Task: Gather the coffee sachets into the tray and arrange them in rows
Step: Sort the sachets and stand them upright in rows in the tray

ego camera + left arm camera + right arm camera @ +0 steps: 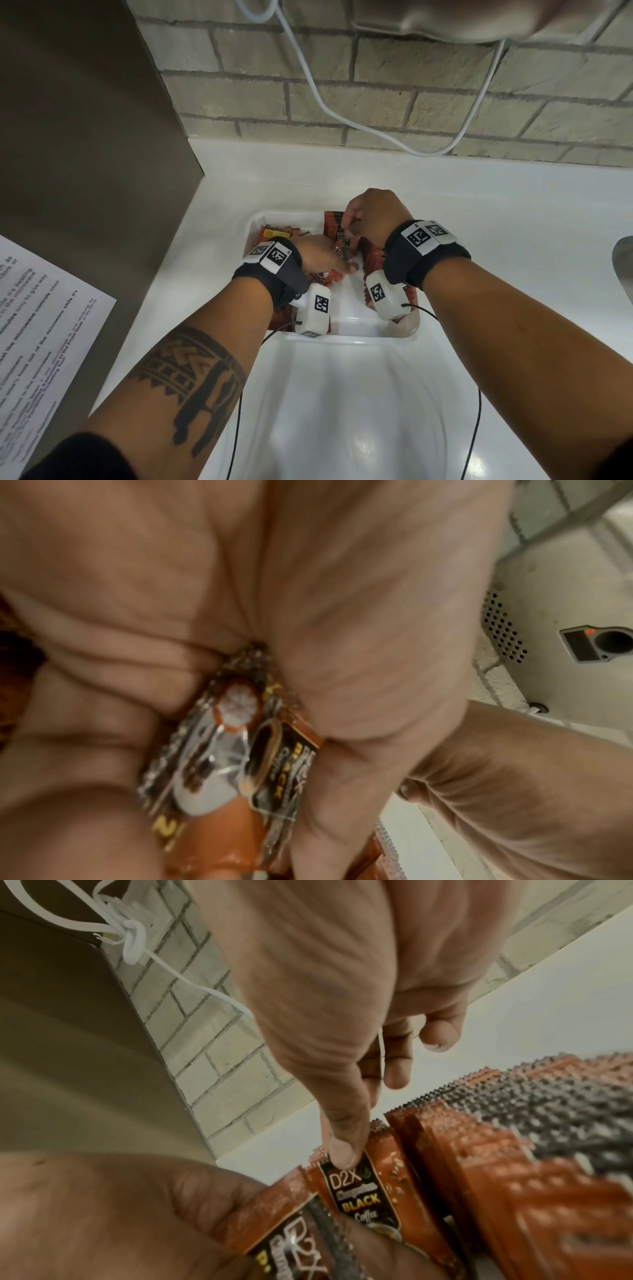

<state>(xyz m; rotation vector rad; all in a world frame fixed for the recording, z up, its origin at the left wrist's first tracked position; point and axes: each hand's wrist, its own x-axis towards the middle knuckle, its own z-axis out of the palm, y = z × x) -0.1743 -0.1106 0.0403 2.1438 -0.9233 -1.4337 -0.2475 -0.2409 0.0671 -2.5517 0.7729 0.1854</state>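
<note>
A white tray [356, 337] sits on the white counter and holds orange-brown coffee sachets. A row of upright sachets [479, 1150] fills its right side, and a few sachets [277, 233] lie at its back left. My left hand [342, 263] is over the tray's middle and grips a small bunch of sachets [240, 750] between thumb and fingers. My right hand [352, 229] is just behind it with curled fingers. Its thumb [342, 1150] pinches the top edge of one "D2X Black Coffee" sachet [363, 1199] standing beside the row.
A brick wall with a hanging white cable [318, 96] runs behind the counter. A brown panel [85, 137] stands at the left with a printed paper sheet [37, 325] in front of it. A grey rounded edge [623, 260] shows at the far right.
</note>
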